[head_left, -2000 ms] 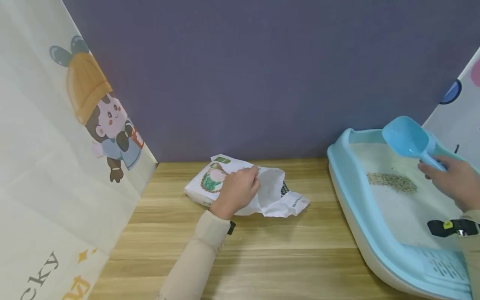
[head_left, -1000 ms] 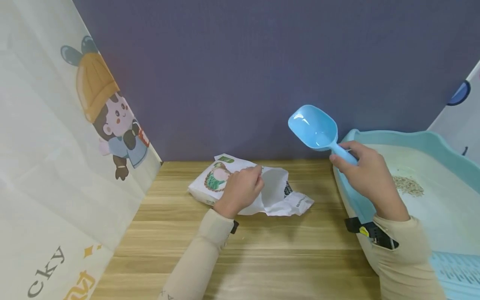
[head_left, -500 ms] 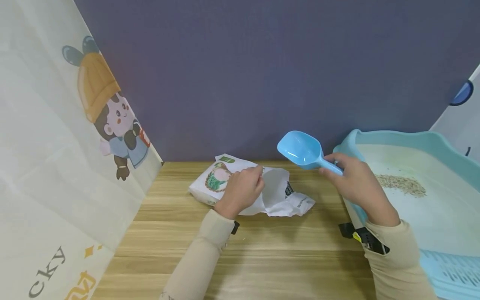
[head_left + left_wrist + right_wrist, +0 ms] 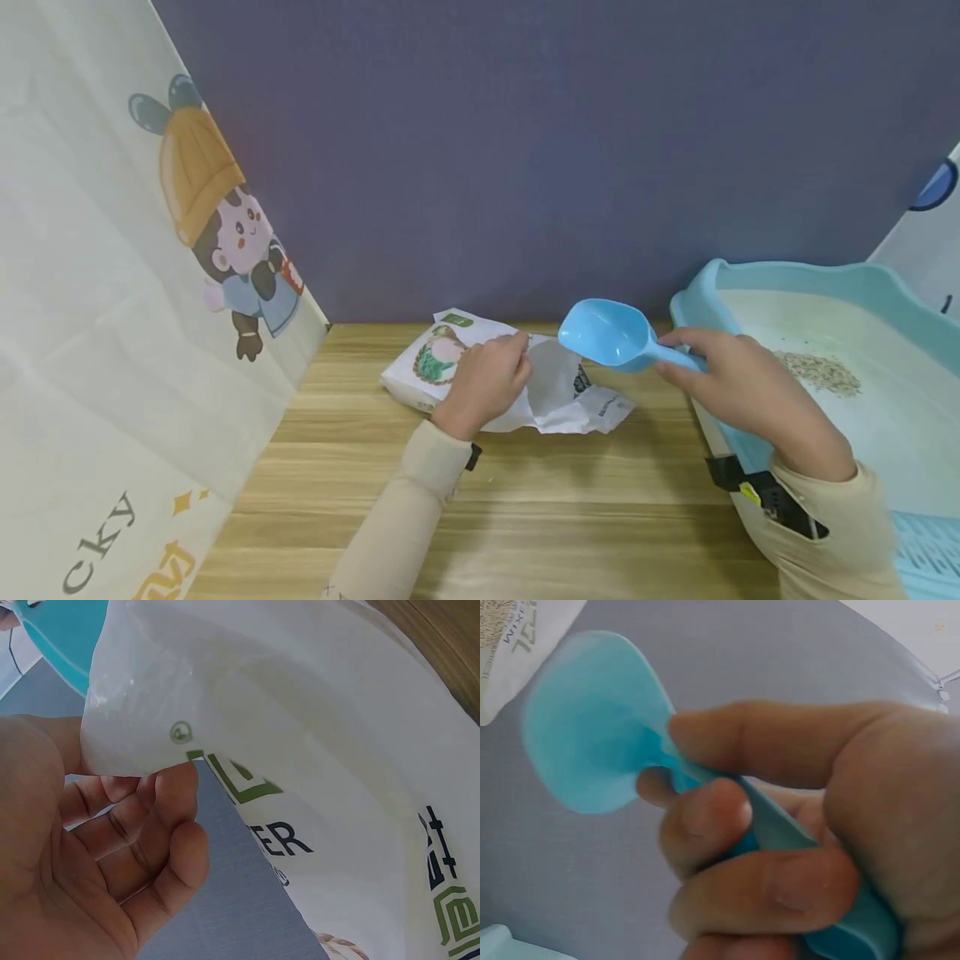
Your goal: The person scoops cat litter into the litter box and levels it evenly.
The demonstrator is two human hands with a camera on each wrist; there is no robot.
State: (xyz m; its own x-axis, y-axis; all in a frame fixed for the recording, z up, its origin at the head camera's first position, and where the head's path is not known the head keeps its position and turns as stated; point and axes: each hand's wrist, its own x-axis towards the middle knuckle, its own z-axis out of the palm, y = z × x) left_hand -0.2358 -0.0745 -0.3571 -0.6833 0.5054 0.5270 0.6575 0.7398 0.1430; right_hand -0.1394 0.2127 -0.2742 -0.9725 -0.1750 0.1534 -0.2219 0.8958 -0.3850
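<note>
A white printed bag [image 4: 525, 379] lies on the wooden table [image 4: 525, 517] near the back wall, its mouth facing right. My left hand [image 4: 487, 383] pinches the upper edge of the bag's mouth [image 4: 135, 761] and holds it lifted. My right hand [image 4: 738, 387] grips the handle of a light blue scoop [image 4: 607, 333]; the bowl looks empty and hovers just right of the bag's mouth. The scoop [image 4: 592, 720] and gripping fingers [image 4: 765, 892] fill the right wrist view.
A light blue litter tray [image 4: 697, 292] stands at the right with a small heap of pale granules [image 4: 817, 371] inside. A cartoon-printed curtain [image 4: 112, 292] hangs at the left, a grey-purple wall [image 4: 525, 150] behind.
My right hand carried the scoop from over the tray leftward and down to the bag's mouth. The left hand stayed on the bag's edge.
</note>
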